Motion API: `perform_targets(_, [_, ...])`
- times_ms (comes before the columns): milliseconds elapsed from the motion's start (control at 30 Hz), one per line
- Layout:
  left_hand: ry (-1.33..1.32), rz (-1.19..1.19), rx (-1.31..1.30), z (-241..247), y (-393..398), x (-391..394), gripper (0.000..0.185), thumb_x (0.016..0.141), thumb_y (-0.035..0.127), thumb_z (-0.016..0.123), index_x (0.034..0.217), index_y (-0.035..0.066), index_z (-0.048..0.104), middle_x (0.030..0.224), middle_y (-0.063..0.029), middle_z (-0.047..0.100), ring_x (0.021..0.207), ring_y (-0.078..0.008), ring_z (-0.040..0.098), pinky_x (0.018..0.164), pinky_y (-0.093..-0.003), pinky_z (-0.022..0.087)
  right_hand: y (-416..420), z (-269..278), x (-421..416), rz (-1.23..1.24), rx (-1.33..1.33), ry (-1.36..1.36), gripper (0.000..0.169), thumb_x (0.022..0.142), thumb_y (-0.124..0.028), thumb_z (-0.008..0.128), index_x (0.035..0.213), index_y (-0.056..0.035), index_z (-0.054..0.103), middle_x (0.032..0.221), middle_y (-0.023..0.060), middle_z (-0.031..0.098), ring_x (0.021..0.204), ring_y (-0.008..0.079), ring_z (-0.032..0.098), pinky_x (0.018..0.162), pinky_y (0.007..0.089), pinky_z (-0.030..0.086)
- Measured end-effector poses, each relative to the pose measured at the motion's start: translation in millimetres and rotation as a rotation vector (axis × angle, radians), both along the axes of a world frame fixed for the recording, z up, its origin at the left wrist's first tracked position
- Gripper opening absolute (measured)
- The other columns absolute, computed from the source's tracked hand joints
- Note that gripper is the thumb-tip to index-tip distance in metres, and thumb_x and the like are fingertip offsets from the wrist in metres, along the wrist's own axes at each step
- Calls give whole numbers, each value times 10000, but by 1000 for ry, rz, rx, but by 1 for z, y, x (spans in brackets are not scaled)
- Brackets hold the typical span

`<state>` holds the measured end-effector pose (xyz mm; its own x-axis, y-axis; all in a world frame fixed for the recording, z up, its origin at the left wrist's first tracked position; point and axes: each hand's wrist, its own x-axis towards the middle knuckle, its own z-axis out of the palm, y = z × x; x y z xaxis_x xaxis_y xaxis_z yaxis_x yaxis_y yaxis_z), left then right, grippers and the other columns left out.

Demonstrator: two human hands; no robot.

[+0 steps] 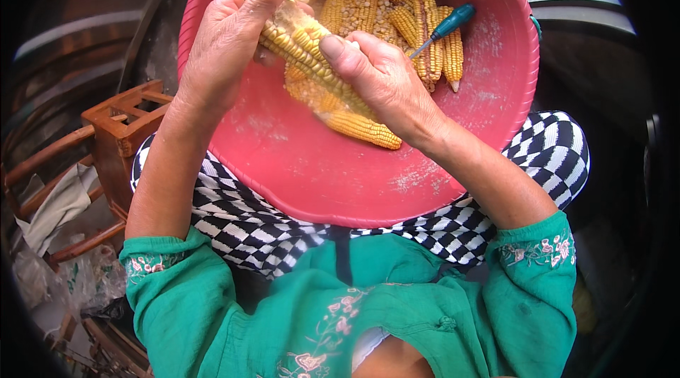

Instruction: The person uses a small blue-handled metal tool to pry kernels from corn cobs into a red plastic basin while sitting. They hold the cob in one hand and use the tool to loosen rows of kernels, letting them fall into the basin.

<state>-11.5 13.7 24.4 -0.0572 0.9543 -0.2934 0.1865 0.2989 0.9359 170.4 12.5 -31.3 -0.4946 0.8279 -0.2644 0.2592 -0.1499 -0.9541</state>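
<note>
Both of my hands hold one yellow corn cob (313, 62) above a red plastic basin (329, 176). My left hand (249, 17) is around its upper end, where part of the cob is bare and a few loose kernels sit by the fingers. My right hand (377, 70) grips the cob lower down, thumb on the kernels. Below, in the basin, another cob (364, 129) lies near several more cobs (425, 27) and loose kernels (382, 22). A screwdriver with a green handle (453, 21) leans on the cobs to the right of my right hand; its tip is hidden.
The basin rests at my lap over checkered trousers (555, 157). Wooden furniture (125, 123) stands close on the left, with a pale cloth (58, 208) hanging on its rail. Clear plastic bags (85, 272) lie below it at the lower left.
</note>
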Motion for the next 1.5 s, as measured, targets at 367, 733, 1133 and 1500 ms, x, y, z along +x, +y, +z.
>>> perform_targets(367, [22,-5,68,-1,-3,3,228,929,314,474,916,105,563,824,-12,632,634,-3,542,461,-147,351,2,6,-1,-59,-115,180,583,895,-539,400,903,1,619,713,75,581,717,148,524,678,295,424])
perform_targets(733, [78,-77,99,2,-3,5,227,933,318,467,917,115,566,821,11,629,635,11,533,477,-137,360,-3,1,-1,-15,-138,172,558,834,-557,507,782,-5,577,659,82,536,676,141,508,613,314,415])
perform_targets(1133, [95,-132,156,3,-6,9,247,937,333,463,920,107,563,812,13,621,646,2,538,480,-141,377,0,5,0,14,-97,148,650,829,-621,448,798,17,566,639,74,509,666,165,499,610,324,410])
perform_targets(1500, [84,-100,115,-1,-8,13,251,938,329,464,924,104,574,796,4,627,611,-2,534,455,-143,385,-4,9,-4,-117,-45,233,561,889,-531,422,831,-1,595,661,68,546,664,147,508,608,326,420])
